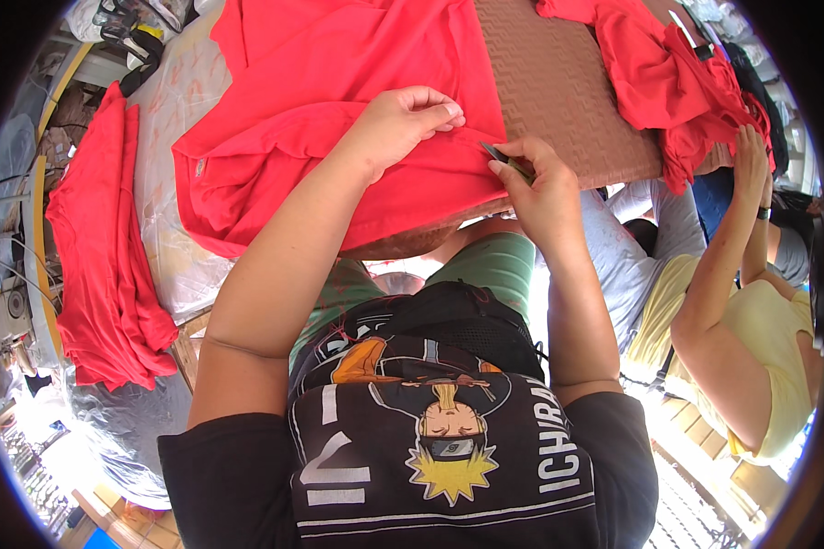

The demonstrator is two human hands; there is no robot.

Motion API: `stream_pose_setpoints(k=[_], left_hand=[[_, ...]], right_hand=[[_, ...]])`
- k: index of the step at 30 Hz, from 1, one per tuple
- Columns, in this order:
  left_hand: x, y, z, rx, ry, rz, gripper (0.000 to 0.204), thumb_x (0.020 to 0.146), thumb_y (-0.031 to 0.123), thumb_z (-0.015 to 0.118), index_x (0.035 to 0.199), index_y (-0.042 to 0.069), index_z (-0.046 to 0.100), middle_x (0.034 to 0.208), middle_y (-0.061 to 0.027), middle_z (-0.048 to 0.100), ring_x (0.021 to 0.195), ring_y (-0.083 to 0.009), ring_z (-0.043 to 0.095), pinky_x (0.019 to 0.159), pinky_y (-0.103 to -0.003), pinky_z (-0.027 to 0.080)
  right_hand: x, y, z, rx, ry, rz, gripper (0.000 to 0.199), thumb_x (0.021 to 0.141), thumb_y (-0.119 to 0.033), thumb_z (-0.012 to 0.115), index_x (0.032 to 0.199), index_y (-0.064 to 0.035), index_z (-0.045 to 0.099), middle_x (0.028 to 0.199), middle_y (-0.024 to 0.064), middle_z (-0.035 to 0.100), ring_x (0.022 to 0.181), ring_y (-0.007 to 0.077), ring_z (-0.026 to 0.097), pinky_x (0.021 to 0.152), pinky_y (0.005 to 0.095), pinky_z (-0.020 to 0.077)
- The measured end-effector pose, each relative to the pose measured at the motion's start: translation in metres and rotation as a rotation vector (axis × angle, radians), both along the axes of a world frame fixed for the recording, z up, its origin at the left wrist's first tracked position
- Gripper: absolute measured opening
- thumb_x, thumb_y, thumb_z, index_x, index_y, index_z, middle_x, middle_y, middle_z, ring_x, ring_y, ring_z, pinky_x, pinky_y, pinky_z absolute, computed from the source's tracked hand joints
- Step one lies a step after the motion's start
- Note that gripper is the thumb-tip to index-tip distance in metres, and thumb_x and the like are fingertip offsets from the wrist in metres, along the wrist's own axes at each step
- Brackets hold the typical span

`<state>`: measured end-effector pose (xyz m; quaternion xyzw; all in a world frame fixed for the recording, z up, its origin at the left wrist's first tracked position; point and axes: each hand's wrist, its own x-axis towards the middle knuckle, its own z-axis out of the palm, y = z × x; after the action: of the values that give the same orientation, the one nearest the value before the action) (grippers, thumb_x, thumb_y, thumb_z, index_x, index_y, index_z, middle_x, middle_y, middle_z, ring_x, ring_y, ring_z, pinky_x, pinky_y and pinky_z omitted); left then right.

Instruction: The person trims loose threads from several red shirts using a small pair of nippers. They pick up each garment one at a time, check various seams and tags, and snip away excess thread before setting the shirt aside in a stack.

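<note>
A red garment (293, 165) lies spread on the table before me, its near edge bunched in folds. My left hand (403, 126) is closed in a pinch just above the cloth; whatever is between its fingertips is too small to make out. To its right, my right hand (542, 178) grips small thread snips (495, 154) with a dark pointed blade. The blade points left, toward the pinching fingers, over the garment's right edge. Fingers hide most of the snips' body.
Brown patterned cloth (568, 101) covers the table to the right. Another person's hand (751, 165) touches a second red garment (650, 73) there. Folded red garments (110, 247) are stacked at the left, beside clear plastic sheeting (169, 137). A black strapped item (137, 50) lies far left.
</note>
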<state>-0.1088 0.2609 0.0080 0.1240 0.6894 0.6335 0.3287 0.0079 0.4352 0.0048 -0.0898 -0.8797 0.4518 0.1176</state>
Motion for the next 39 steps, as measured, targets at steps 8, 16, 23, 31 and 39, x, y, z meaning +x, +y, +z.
stream_pose_setpoints(k=[8,16,23,31,39], left_hand=[[0.000,0.000,-0.001,0.006,0.003,-0.004,0.028,0.094,0.033,0.061,0.107,0.008,0.067,0.109,-0.0063,0.069,0.110,-0.0152,0.061,0.101,-0.034,0.040],[-0.002,-0.003,-0.004,0.057,-0.033,-0.011,0.030,0.093,0.033,0.062,0.109,0.007,0.067,0.110,-0.0061,0.069,0.111,-0.0159,0.060,0.102,-0.034,0.040],[-0.001,-0.005,-0.003,0.063,-0.011,-0.010,0.030,0.093,0.031,0.063,0.108,0.005,0.068,0.110,-0.0057,0.068,0.110,-0.0158,0.060,0.101,-0.032,0.042],[0.040,-0.055,0.090,-0.008,0.735,-0.760,0.020,0.090,0.017,0.065,0.105,0.003,0.070,0.116,-0.0094,0.065,0.104,-0.0215,0.062,0.093,-0.033,0.047],[0.032,0.002,-0.013,-0.214,0.869,-0.033,0.023,0.083,0.010,0.070,0.104,0.002,0.069,0.105,-0.0114,0.069,0.094,-0.0263,0.067,0.084,-0.033,0.053]], right_hand=[[-0.004,-0.004,0.001,0.086,-0.012,-0.008,0.021,0.081,-0.011,0.070,0.099,-0.0016,0.065,0.094,0.0161,0.067,0.085,0.0315,0.067,0.075,0.0386,0.0513],[-0.008,-0.006,0.004,0.200,0.000,0.015,0.019,0.081,-0.011,0.069,0.097,-0.0029,0.065,0.094,0.0145,0.066,0.085,0.0331,0.065,0.073,0.0411,0.0503],[-0.013,-0.013,0.011,0.290,0.027,0.043,0.018,0.080,-0.010,0.069,0.097,-0.0042,0.065,0.094,0.0142,0.066,0.085,0.0334,0.065,0.073,0.0417,0.0502],[-0.007,0.012,0.032,0.159,0.040,-0.047,0.020,0.081,-0.010,0.071,0.099,-0.0032,0.067,0.085,0.0129,0.068,0.077,0.0231,0.066,0.070,0.0334,0.0509],[-0.014,0.003,0.005,-0.062,-0.087,-0.038,0.018,0.083,-0.012,0.069,0.098,-0.0025,0.067,0.087,0.0160,0.070,0.082,0.0261,0.069,0.074,0.0350,0.0516]])
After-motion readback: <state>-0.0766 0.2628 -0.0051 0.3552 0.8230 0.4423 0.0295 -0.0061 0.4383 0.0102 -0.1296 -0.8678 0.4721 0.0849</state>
